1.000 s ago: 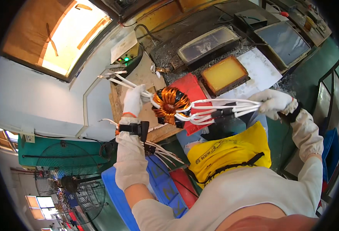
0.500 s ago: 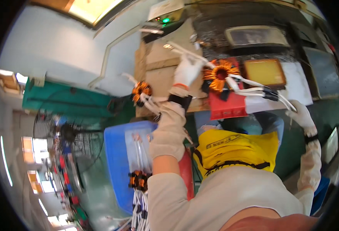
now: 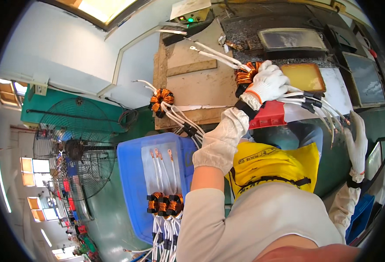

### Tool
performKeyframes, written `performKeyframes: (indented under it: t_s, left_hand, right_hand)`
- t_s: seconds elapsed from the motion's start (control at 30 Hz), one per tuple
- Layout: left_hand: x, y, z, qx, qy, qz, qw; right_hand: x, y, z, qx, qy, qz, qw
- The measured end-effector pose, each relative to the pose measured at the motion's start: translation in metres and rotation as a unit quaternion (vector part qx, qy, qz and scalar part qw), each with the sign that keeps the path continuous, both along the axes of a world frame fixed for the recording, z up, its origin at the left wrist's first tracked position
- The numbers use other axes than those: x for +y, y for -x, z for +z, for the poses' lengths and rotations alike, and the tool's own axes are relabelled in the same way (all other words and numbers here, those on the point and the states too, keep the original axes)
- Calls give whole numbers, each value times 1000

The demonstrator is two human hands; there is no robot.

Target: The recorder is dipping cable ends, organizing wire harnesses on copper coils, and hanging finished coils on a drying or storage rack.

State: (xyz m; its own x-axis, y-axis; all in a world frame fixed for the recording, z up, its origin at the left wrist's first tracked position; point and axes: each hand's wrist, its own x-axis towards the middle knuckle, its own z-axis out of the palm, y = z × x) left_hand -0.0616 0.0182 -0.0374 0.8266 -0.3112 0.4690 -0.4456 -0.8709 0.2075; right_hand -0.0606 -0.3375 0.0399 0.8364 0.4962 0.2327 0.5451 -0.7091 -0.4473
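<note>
My left hand [image 3: 269, 82], in a white glove, is closed over the right side of a copper-wound ring coil [image 3: 246, 75]. The coil sits above a red plastic stand [image 3: 269, 115]. White leads [image 3: 218, 54] with metal lugs run from it to the upper left. More white leads, bound with black sleeves [image 3: 311, 102], run right, their bare copper ends hanging past the table edge. My right hand [image 3: 356, 142], also gloved, is open beside those ends, its fingers stretched out and apparently not touching them.
A second ring coil [image 3: 162, 102] lies at the table's left edge. Several finished coils [image 3: 164, 204] rest on a blue bin [image 3: 131, 174]. A yellow block in a frame [image 3: 303, 77] stands by my left hand. A large fan [image 3: 74, 150] stands at left.
My left hand has moved right, from the upper-left leads onto the coil. My right hand has let go of the right-hand leads and moved away to the right. The lead ends now hang spread apart.
</note>
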Motion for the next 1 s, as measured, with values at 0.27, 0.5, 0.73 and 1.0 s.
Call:
performKeyframes:
  t_s: [0.27,0.5,0.73,1.0]
  left_hand:
    - [-15,-6,8,-108,-20,-1,994]
    - [-8,-2,19,-33,-32,-24,999]
    - [-24,-16,31,120,-60,-28,991]
    - [-28,-14,30,65,30,0,997]
  right_hand:
    - [45,36,-17,18,-168,55,984]
    - [90,22,-19,-77,-133,138,979]
    - [94,11,-29,-179,-25,19,983]
    - [85,25,-61,75,-121,13,990]
